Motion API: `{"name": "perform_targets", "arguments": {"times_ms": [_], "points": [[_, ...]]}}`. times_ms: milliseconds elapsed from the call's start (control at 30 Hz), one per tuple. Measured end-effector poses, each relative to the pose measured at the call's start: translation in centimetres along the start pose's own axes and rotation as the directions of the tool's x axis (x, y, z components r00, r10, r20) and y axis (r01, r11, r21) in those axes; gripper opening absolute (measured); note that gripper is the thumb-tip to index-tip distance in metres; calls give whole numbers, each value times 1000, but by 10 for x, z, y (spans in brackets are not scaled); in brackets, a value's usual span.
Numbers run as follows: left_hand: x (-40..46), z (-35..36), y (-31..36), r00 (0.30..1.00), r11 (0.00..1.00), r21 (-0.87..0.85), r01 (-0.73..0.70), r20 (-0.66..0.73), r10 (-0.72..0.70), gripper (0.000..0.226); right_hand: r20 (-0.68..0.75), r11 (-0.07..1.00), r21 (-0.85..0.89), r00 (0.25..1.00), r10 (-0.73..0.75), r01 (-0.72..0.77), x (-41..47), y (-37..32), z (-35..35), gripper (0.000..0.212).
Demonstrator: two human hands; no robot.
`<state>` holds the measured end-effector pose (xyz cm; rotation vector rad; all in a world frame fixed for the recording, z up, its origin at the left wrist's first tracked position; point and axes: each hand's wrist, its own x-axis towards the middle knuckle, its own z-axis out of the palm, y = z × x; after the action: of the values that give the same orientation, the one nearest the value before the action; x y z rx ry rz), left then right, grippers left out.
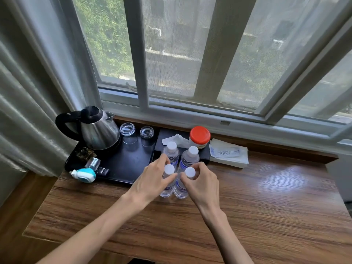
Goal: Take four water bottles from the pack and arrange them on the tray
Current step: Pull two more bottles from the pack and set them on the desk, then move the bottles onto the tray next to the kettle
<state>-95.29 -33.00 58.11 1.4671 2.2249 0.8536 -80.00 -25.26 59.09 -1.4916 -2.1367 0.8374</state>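
Observation:
Several clear water bottles with white caps stand upright in a tight square on the wooden table, just right of the black tray (131, 164). My left hand (152, 181) grips the front left bottle (168, 187) around its neck. My right hand (202, 183) grips the front right bottle (181, 189) the same way. Behind them stand the back left bottle (172, 149) and the back right bottle (191, 155), untouched. No pack wrapping shows around the bottles.
On the tray stand a steel kettle (99, 130), two upturned glasses (127, 130) and small sachets. A blue-white plug device (84, 175) lies at its front left. Behind the bottles are a black tissue box (165, 136), a red-lidded jar (200, 137) and folded paper (228, 155).

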Motion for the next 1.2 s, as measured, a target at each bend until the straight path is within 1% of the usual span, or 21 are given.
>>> {"name": "perform_targets", "arguments": {"times_ms": [100,167,233,300,333,400,500,567,700,733,833,1000,1133,1200], "points": [[-5,5,-11,998,996,-88,27,-47,-31,39,2,999,29,1000,-23,23,-5,7,3,32],[-11,8,-20,998,994,-106,40,-42,-45,46,7,997,68,999,-41,40,-8,12,7,34],[-16,14,-28,998,994,-98,50,-25,-52,56,-22,993,90,997,-75,77,-10,19,12,40],[-18,22,-35,997,986,-147,78,-13,-81,67,-68,990,90,993,-98,104,-13,25,19,47],[-19,26,-39,995,978,-184,99,-4,-102,71,-77,988,109,992,-100,108,-14,28,22,51],[-19,35,-45,990,956,-256,143,19,-143,77,-70,972,201,991,-112,124,-18,37,28,56],[-22,53,-53,980,919,-343,195,35,-195,82,-71,942,278,982,-173,186,-20,53,36,64],[-23,65,-59,972,899,-378,223,17,-234,81,-34,940,302,987,-158,161,-21,63,42,69],[-25,82,-71,964,889,-388,244,1,-265,79,77,949,314,995,-66,39,-24,78,62,80],[-26,85,-73,965,880,-407,245,14,-262,80,95,951,309,994,-54,22,-25,80,66,80],[-27,89,-75,969,856,-461,233,31,-247,82,90,952,305,995,-32,3,-25,80,76,65],[-30,89,-72,967,822,-521,228,25,-252,82,79,921,386,997,22,-50,-23,82,83,53],[-34,87,-76,966,810,-547,211,-12,-259,78,65,912,407,998,29,-53,-29,85,88,54],[-37,81,-77,963,817,-539,203,-38,-265,68,39,911,410,999,23,-37,-33,78,90,60]]}}
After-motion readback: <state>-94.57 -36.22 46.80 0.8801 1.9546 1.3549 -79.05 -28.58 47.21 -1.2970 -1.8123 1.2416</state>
